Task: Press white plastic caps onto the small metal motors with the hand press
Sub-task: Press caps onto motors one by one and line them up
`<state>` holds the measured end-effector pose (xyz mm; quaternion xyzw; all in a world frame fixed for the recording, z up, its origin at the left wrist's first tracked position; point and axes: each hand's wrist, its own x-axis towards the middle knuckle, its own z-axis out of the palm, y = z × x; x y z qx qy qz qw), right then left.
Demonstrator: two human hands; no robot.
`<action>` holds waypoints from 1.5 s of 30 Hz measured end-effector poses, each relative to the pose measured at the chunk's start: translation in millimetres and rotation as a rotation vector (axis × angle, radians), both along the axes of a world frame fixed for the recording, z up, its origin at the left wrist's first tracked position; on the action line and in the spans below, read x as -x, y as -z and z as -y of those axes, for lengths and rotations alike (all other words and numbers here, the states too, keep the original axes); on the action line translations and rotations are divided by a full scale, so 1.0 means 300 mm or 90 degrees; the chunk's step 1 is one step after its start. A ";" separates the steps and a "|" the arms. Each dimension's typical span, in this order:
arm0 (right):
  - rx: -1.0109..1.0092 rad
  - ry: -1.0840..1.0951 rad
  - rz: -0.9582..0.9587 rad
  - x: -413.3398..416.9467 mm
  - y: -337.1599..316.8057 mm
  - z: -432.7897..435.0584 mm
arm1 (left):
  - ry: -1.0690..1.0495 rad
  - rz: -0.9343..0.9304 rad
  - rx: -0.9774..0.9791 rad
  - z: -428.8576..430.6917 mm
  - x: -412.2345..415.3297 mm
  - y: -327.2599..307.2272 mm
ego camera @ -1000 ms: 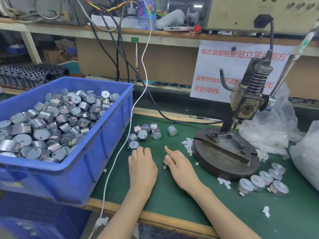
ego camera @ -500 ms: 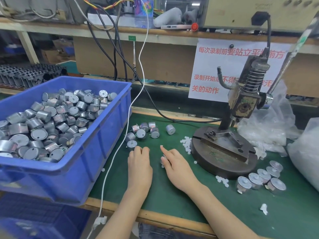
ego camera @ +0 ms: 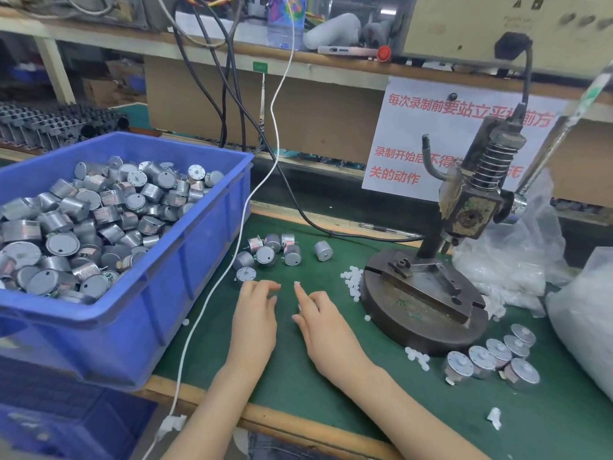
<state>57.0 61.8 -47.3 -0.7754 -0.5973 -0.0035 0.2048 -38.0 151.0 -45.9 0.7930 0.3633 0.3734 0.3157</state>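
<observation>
Hands have barely shifted: left hand (ego camera: 255,323) fingers (ego camera: 262,288) lie released, tips just beside a motor (ego camera: 246,274); right hand (ego camera: 323,327) grip unclear.

Counter (ego camera: 292,390) is covered with a green mat and edged in front with a wooden strip (ego camera: 282,416). A wooden shelf (ego camera: 331,69) is run across above it, backed by a brown board (ego camera: 315,117). A white paper sign (ego camera: 414,134) with red Chinese print is fixed to the shelf front. A beige equipment cabinet (ego camera: 481,24) and a bottle (ego camera: 285,18) are set on the shelf. Black cables (ego camera: 243,127) and a white cord (ego camera: 275,94) are hung down from it. Dark racks (ego camera: 49,124), possibly moulded trays, are stacked far left. Clear plastic bags (ego camera: 517,260) are piled at the right. A blue crate (ego camera: 66,419) is seen below the counter. Lighting is even and soft.
</observation>
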 end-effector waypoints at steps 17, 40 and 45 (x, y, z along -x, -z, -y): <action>-0.123 0.077 -0.148 0.002 -0.009 0.028 | -0.123 0.207 0.162 -0.014 0.025 -0.026; -0.220 0.154 -0.399 -0.016 -0.019 0.045 | -0.170 0.070 0.018 -0.004 0.006 -0.018; -0.302 0.183 -0.384 -0.013 -0.030 0.051 | -0.142 -0.066 -0.031 0.002 0.001 -0.020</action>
